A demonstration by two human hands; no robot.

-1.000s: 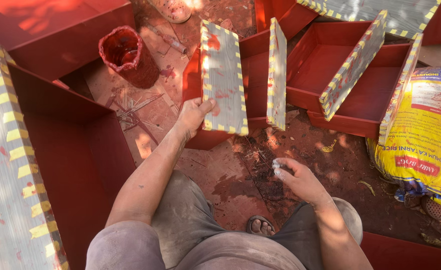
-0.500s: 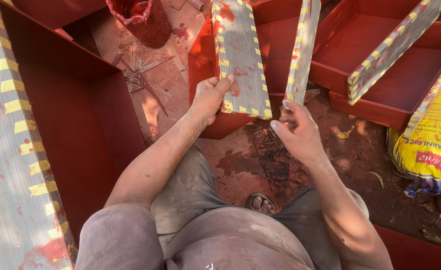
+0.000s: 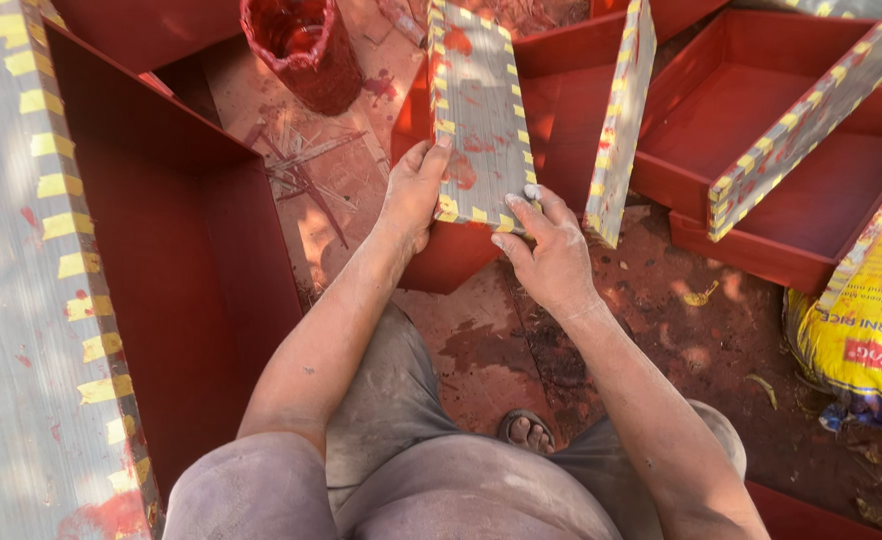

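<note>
Two hands: both rest on one grey panel, in a yard of red-painted box parts.
Big red box, left: an open red box [image 3: 191, 290] with a grey lid edged in yellow checks [image 3: 21, 300] fills the left side.
Red trays, right: open red trays [image 3: 761, 150] lie upper right, with a grey check-edged strip [image 3: 811, 115] lying slantwise across them.
Yellow sack: a printed yellow sack [image 3: 861, 330] lies at the right edge on the red-stained ground.
Grey panel: the grey panel [image 3: 476, 110] with a yellow-checked border and red paint smears stands tilted on a red box [image 3: 451, 260], straight ahead of the person's knees.
Second panel: a narrower grey panel [image 3: 621, 120] stands on edge just beside it, to the right.
Paint pot: a red-coated pot [image 3: 301, 45] stands at the top, left of the panel.
Left hand: the left hand [image 3: 413, 195] grips the panel's lower left edge, fingers curled over it.
Right hand: the right hand [image 3: 546, 250] is half closed, fingertips pinching the panel's lower right corner.
Foot: toes in a sandal [image 3: 531, 432] show between the knees.
</note>
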